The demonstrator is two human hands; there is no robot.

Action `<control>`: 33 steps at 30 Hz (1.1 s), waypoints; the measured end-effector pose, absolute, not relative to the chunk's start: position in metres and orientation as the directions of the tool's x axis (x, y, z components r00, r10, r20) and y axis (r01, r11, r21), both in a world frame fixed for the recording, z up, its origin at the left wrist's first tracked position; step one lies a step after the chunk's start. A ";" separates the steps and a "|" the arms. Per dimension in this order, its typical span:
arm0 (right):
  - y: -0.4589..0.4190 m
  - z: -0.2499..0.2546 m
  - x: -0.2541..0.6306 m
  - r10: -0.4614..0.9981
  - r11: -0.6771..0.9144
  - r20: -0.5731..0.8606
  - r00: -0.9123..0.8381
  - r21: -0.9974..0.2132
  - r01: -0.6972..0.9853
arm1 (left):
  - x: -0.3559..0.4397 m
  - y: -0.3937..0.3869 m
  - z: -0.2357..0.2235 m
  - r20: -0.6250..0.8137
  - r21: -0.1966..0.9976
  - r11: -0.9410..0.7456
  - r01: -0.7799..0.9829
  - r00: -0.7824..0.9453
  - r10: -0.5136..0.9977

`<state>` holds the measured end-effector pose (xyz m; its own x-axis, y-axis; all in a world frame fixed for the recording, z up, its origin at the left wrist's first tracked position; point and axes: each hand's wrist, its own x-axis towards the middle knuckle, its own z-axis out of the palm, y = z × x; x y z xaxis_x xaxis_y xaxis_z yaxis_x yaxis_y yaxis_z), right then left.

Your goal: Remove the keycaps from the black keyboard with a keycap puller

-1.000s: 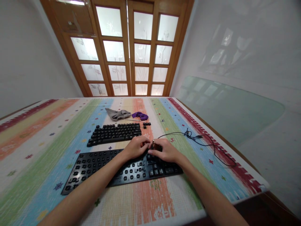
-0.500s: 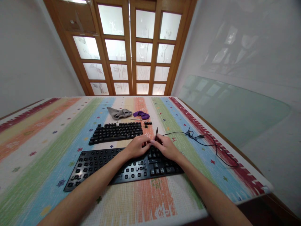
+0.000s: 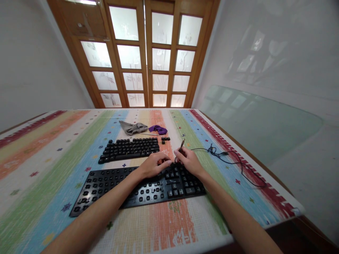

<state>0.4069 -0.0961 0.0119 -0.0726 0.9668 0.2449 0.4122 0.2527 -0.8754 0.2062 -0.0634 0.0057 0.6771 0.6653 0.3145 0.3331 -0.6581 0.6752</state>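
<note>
A black keyboard (image 3: 152,192) lies in front of me; most of its left and middle keycaps are off, while the right-hand keys are on. My right hand (image 3: 187,160) is closed around a slim dark tool (image 3: 182,144) with a brassy tip pointing up, above the keyboard's upper right part. A thin dark curve shows below those fingers; the tool's kind is unclear. Over the keyboard's upper edge rests my left hand (image 3: 156,164), fingers curled and thumb brought toward the index finger. Whatever lies between its fingertips is hidden.
Beyond the keyboard, removed keycaps (image 3: 129,149) stand in keyboard-like rows, with several small keycaps (image 3: 165,139) to their right. Farther back lie a grey cloth (image 3: 134,128) and a purple cloth (image 3: 159,129). A black cable (image 3: 217,152) runs tangled rightward across the striped tablecloth (image 3: 39,176).
My right hand has moved slightly up and right, away from my left thumb. The tool in it now leans right and shows more of its tip. My left hand stays near the keyboard's upper edge.
</note>
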 end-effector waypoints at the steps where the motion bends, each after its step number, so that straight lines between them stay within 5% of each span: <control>1: -0.096 0.013 0.408 0.967 0.252 0.248 -0.061 -0.890 0.380 | 0.206 -0.063 0.005 0.315 0.675 -0.657 0.335 0.674 0.668; 19: -0.103 0.018 0.406 0.928 0.371 0.326 -0.182 -0.862 0.345 | 0.206 -0.064 0.004 0.392 0.649 -0.683 0.336 0.621 0.679; 33: -0.100 0.012 0.409 0.903 0.426 0.357 -0.239 -0.818 0.387 | 0.204 -0.059 -0.002 0.378 0.740 -0.613 0.277 0.581 0.720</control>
